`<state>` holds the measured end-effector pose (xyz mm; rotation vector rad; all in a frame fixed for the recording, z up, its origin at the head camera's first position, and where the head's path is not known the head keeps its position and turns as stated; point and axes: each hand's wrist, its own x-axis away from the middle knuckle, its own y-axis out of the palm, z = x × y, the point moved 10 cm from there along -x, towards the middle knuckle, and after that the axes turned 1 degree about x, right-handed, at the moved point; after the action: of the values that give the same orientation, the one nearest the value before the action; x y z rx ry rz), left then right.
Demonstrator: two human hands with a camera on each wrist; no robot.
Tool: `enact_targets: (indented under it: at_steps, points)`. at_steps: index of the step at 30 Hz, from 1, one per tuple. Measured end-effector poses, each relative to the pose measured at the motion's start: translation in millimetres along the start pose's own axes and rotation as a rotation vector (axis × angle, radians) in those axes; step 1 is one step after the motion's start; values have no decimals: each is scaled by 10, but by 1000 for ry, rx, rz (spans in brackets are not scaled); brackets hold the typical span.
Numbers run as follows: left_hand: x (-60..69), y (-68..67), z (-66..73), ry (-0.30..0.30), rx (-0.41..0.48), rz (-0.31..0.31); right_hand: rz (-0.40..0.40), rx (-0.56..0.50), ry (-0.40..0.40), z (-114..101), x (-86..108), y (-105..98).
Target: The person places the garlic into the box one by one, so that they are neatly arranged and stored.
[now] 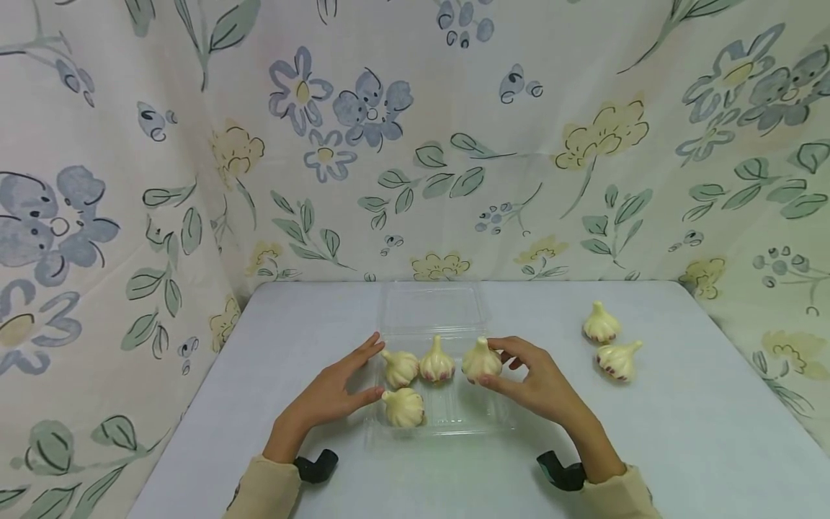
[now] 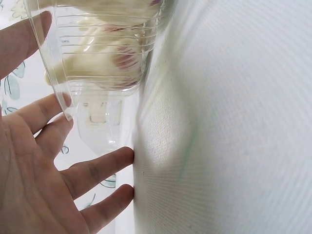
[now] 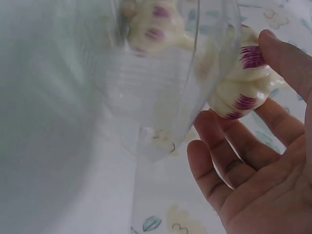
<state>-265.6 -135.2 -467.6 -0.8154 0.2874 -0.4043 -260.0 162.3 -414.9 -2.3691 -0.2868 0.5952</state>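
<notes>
A clear plastic clamshell box (image 1: 454,412) stands on the table with its lid (image 1: 433,308) folded back. Three garlic bulbs (image 1: 437,360) sit in its left and middle part. My right hand (image 1: 541,378) pinches another garlic bulb (image 1: 482,359) between thumb and fingers, over the box's right back part. In the right wrist view this bulb (image 3: 243,87) shows purple streaks, beside the box's clear wall. My left hand (image 1: 337,389) is at the box's left side, fingers spread; in the left wrist view its fingertips (image 2: 66,100) touch the rim.
Two more garlic bulbs (image 1: 600,323) (image 1: 619,360) lie on the white table (image 1: 700,432) to the right of the box. A floral curtain (image 1: 415,144) hangs behind the table and along both sides. Black straps (image 1: 316,467) are on the wrists.
</notes>
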Motion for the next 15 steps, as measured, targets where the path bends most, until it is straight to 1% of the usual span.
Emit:
enact_targets:
  at_steps: [6,15]
  points:
    - [-5,-1,1,2,1,5,-15,-12,-42,-70,8,90]
    - [-6,3,-9,6,4,3,-31,18,-20,-122,20,186]
